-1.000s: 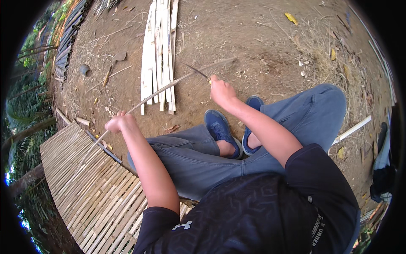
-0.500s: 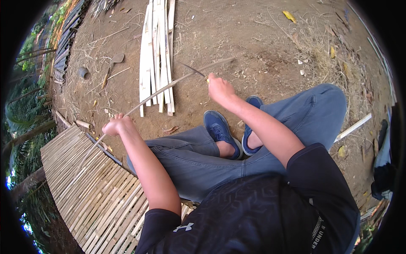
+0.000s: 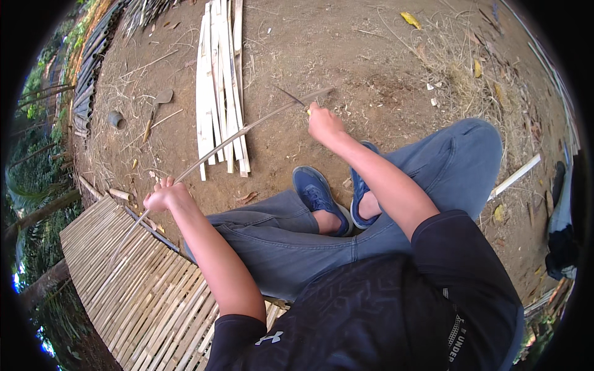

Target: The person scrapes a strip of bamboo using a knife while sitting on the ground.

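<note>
A long, thin brown stick, perhaps a split bamboo strip, runs slantwise across the view. My left hand is closed around it near its lower-left part. The stick's tail passes over the slatted bench, and its far end points up and to the right. My right hand grips a knife with a yellowish handle, mostly covered by my fingers. Its narrow dark blade points up-left and crosses the stick near the far end; whether it touches cannot be made out.
Pale split strips lie in a bundle on the dirt ahead. The slatted bamboo bench is at my left. A small trowel-like tool and a dark cup-shaped object lie farther left. My shoes are below the stick.
The knife has shifted a little to the right along the stick, its blade now tilted more steeply. My left hand sits slightly lower, still around the stick. The whole view has shifted slightly.
</note>
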A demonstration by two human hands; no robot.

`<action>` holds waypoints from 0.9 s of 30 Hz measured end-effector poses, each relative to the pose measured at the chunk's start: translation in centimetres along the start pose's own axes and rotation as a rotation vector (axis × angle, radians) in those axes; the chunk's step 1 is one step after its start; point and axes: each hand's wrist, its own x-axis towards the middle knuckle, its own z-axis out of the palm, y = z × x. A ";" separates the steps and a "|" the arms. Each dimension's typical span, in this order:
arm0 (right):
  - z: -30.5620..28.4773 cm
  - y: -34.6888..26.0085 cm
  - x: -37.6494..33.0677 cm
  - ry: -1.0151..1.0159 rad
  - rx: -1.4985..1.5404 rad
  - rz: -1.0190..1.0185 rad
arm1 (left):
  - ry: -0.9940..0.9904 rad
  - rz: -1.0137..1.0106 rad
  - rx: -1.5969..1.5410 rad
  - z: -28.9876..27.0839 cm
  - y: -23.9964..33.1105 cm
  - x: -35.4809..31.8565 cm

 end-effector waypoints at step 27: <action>-3.4 5.7 3.4 0.311 0.224 0.243 | -0.822 -0.110 -0.472 -0.2 1.2 -2.6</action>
